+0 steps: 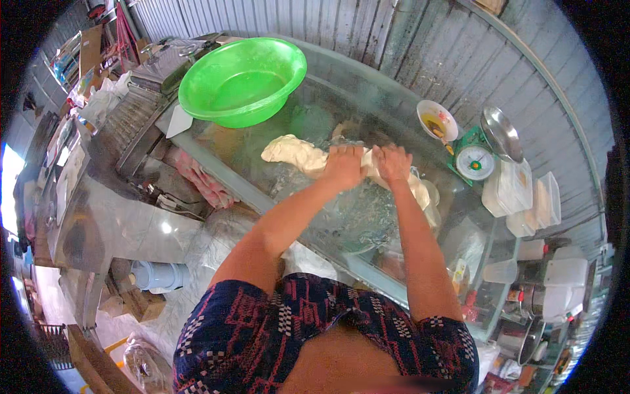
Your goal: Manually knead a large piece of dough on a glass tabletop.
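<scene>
A long pale roll of dough (292, 151) lies across a glass-topped counter (367, 125). My left hand (344, 165) presses down on its middle with the fingers curled over it. Right beside it, my right hand (392, 162) grips the same roll a little further along. The dough's left end sticks out free toward a big green plastic basin (241, 80). Its right end (420, 192) shows past my right wrist.
A small white bowl (436, 119) of dark liquid and a green kitchen scale (478, 159) with a metal pan (501, 133) stand at the right. White plastic boxes (518, 190) sit beyond them. A metal table (118, 223) is on the left, a pink cloth (200, 177) under the glass.
</scene>
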`<act>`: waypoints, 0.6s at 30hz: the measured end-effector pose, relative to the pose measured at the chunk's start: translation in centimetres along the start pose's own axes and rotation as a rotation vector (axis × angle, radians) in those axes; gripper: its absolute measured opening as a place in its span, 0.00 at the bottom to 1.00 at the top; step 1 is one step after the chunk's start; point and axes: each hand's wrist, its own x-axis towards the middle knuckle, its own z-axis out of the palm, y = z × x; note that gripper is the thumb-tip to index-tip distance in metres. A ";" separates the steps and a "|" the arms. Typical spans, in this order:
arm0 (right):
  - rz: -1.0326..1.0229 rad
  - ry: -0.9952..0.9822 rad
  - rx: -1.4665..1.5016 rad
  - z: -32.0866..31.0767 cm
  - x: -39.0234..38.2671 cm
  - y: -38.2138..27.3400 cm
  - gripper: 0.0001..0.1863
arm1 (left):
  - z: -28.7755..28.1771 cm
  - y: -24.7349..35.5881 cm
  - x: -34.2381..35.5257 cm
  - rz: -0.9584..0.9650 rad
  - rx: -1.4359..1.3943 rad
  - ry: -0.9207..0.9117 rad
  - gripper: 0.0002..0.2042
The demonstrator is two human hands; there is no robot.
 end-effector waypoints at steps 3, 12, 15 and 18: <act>0.025 0.118 0.009 0.6 -1.6 0.6 0.23 | -3.2 -0.3 -3.0 0.007 0.145 -0.154 0.33; -0.181 0.140 -0.011 -3.1 -5.9 -2.9 0.35 | -4.2 -6.8 -4.3 0.250 0.071 0.055 0.30; -0.218 0.133 0.143 -2.9 -7.1 -2.4 0.32 | -3.0 -7.5 -4.2 0.268 -0.007 0.124 0.27; -0.176 -0.049 0.335 -3.4 -6.9 -2.2 0.28 | -3.1 -7.9 -3.7 0.229 -0.197 0.075 0.21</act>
